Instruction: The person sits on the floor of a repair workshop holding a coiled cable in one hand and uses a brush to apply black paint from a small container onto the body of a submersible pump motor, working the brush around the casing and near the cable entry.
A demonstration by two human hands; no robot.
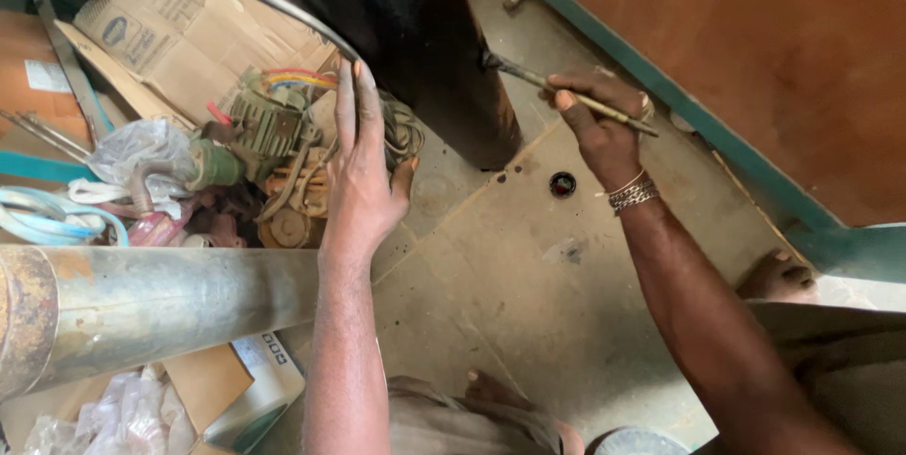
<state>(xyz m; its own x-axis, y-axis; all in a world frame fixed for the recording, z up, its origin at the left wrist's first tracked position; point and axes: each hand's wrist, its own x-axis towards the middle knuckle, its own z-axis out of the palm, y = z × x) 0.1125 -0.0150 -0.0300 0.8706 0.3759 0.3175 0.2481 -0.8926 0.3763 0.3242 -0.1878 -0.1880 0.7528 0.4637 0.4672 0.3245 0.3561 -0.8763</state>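
My right hand (pixel 599 125) grips a thin paintbrush (pixel 566 93) by its long handle, and the bristle end touches the side of a tall black painted object (pixel 425 30). My left hand (pixel 363 167) lies flat and open, fingers stretched upward against the lower left side of that black object. It rests beside a heap of old motor parts (pixel 283 148) with coloured wires. Bracelets circle my right wrist. A small black paint cap or pot (pixel 562 184) sits on the floor just below the brush hand.
A thick grey metal pipe (pixel 142 299) runs across the lower left. Flattened cardboard (pixel 179 25) and plastic bags (pixel 142 148) lie at the upper left. A brown wall with a green base strip (pixel 679 101) borders the right. My bare feet (pixel 779 276) rest on the stained concrete floor (pixel 528 294).
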